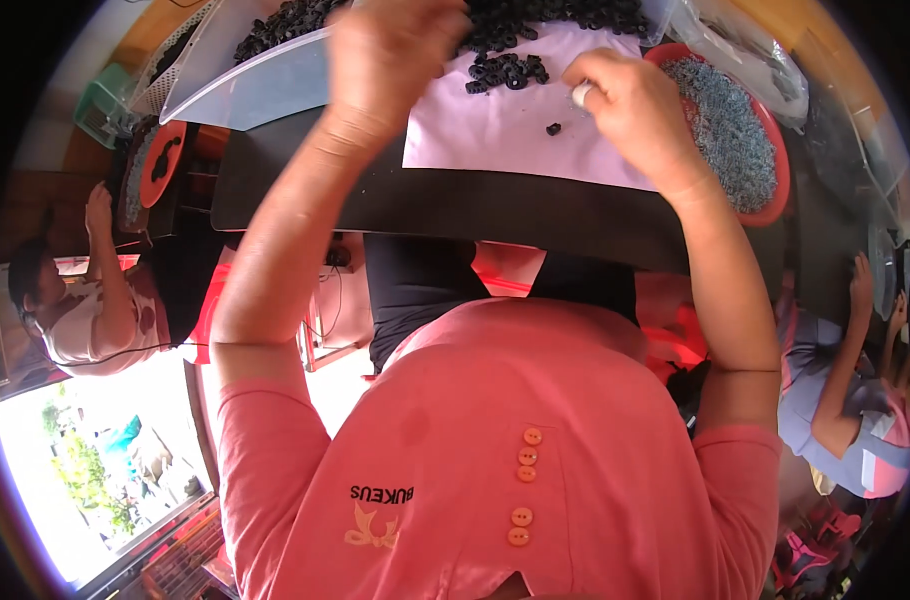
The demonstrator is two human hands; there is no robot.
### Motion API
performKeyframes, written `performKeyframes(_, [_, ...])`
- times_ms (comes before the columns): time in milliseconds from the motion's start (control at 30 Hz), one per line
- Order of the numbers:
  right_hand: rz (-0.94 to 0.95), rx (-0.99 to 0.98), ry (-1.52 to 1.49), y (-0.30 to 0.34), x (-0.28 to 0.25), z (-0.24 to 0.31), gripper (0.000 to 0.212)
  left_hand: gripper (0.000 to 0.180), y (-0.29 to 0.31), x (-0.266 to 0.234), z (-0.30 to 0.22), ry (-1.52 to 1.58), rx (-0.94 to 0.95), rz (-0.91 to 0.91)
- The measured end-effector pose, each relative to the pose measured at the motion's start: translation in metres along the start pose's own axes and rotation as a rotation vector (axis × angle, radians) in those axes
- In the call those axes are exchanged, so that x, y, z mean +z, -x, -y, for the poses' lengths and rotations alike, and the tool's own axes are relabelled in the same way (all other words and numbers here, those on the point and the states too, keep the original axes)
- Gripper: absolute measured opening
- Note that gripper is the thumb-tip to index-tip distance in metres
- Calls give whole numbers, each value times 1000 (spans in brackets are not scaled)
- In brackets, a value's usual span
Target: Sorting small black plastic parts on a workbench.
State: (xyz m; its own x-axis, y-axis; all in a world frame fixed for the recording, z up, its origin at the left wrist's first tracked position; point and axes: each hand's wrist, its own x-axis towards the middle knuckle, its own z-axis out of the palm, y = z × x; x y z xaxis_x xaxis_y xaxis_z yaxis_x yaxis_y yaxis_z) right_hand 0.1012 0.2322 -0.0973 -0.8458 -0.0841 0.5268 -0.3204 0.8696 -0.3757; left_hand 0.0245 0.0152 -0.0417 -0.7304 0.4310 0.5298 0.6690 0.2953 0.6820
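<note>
"What do the hands look like from where you sit?"

"I see both bare hands over a pale pink sheet (515, 145). The right hand (643, 115) has its fingers bent in, thumb close against them, and a white patch shows at the tips. The left hand (400, 55) has bent fingers too, but it is smeared, and I can't fairly tell whether either one grips a piece."

"And the black pieces?"

"Small, ring-like black pieces (505, 72) lie in a cluster between the two hands, just left of the right fingertips. Farther from me, beyond those fingertips, a bigger heap (565, 12) spreads out. One loose piece (553, 129) sits apart on the sheet, a little nearer my end than the right fingertips, touching neither hand."

"What's around the fingers?"

"Left of the left fingers I have a translucent bin (250, 92) with more black pieces inside. To the right of the right fingers, past the knuckles, stands a red basin (775, 195) of blue-grey bits (725, 120), and a clear plastic bag (765, 60) lies beyond. Under it all, the dark table (475, 200) shows its bare edge on my side of the fingers."
</note>
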Motion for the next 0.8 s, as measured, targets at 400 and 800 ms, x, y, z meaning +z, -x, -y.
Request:
performKeyframes(400, [78,195,85,-14,-8,-18,15,16,44,94,50,-261,304,283])
performKeyframes(800, [140,-102,364,-11,36,-28,13,12,45,90,59,-195,119,166])
